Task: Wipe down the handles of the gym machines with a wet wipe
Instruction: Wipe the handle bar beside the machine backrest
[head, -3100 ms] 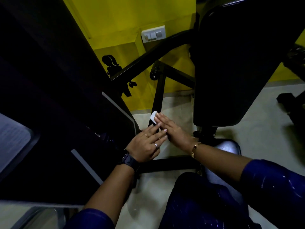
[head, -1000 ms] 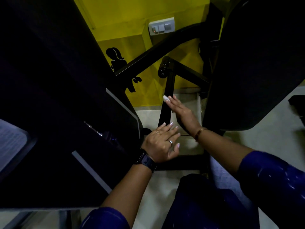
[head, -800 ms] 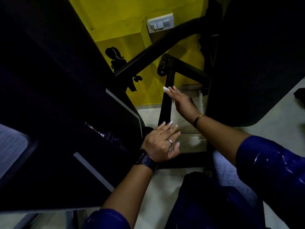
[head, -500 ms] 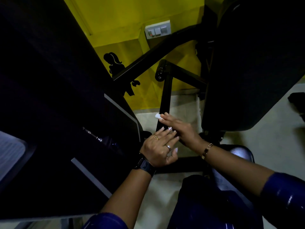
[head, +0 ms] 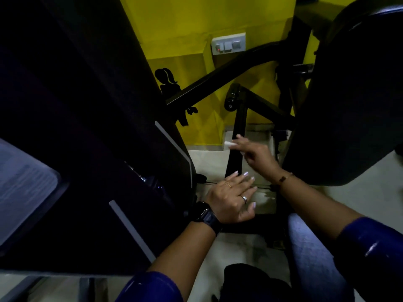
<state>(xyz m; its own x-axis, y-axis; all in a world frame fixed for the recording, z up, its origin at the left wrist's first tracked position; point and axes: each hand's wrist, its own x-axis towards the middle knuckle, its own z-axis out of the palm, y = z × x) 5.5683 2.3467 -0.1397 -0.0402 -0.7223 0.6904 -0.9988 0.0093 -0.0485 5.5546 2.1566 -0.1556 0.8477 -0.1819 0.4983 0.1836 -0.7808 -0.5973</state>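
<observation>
Head view: two hands work at one black upright bar [head: 238, 125] of the machine. The right hand [head: 256, 155], blurred, has its fingers curled together on one white wet wipe [head: 229, 143], whose corner pokes out to the left past the fingertips. Wipe and fingertips lie against the bar about halfway up it. Just below that grip, nearer the person, the left hand [head: 231, 198] is spread with straight, parted fingers and holds nothing. Its fingertips lie over the lower part of the same bar, but whether it touches the metal cannot be told. It bears two rings [head: 244, 198] and, at the wrist, one dark watch [head: 206, 215]. The right wrist has one thin bracelet [head: 283, 178]. Above the grip the bar ends at one round black roller [head: 231, 97]. Right of the grip hangs one big dark pad [head: 349, 94]. Well above, on the yellow wall [head: 185, 25], sits one white switch plate [head: 227, 45] with three switches.
</observation>
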